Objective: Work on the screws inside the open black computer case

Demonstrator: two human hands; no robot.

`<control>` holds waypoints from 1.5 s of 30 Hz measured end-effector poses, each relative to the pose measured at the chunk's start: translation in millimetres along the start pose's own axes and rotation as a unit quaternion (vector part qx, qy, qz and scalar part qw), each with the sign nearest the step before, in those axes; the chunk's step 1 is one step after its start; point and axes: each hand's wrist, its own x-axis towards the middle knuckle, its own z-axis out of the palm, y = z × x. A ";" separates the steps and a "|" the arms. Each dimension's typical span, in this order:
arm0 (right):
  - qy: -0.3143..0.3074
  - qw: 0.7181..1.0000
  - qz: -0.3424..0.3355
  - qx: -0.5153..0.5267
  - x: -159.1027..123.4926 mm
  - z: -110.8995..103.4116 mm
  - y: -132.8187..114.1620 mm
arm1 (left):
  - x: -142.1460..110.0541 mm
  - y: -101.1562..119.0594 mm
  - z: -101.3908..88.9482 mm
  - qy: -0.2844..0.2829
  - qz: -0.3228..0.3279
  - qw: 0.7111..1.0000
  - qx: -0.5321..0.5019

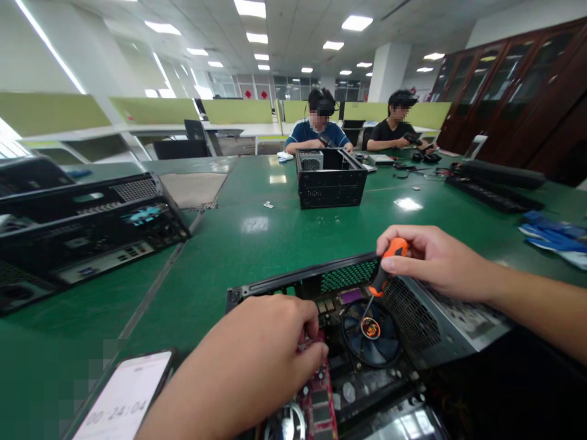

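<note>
My right hand (443,263) grips an orange and black screwdriver (380,280). The tool tilts, and its thin shaft points down at the round black cooling fan (385,347); I cannot tell exactly where the tip rests. Both hands are over an open computer case (275,288) lying before me. The fingers of my left hand (263,342) are curled and pinched at the upper end of a red graphics card (321,400), hiding part of it. A silver power supply (463,318) with a mesh grille sits right of the fan.
A phone showing a timer (123,391) lies at lower left. Another open computer case (92,238) stands at left. Across the green table (247,238), a black case (330,188) stands before two seated people. Blue and white gloves (557,235) lie at right.
</note>
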 end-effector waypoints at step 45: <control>-0.074 0.936 -0.251 -0.236 51.3 27.0 3.9 | -0.6 -2.3 3.5 0.041 0.020 0.999 0.003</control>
